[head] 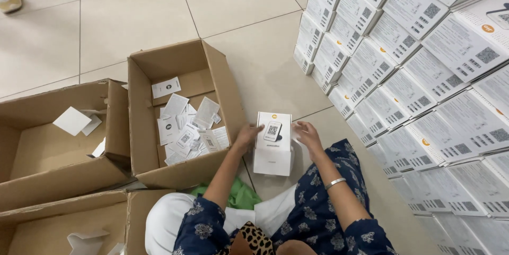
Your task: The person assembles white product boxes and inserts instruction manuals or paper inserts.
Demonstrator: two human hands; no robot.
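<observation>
While the person sat on the tiled floor [159,5], the left hand [247,137] and right hand [307,135] gripped opposite sides of a small white box [273,142]. Left of that box stood an open cardboard carton [217,80] of paper leaflets [185,127]; right of it rose a stack of white boxes [413,74].

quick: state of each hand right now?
Left hand: fingers closed against the left side of the white box, gripping it.
Right hand: fingers curled at the box's right edge; firm grip cannot be told.
</observation>
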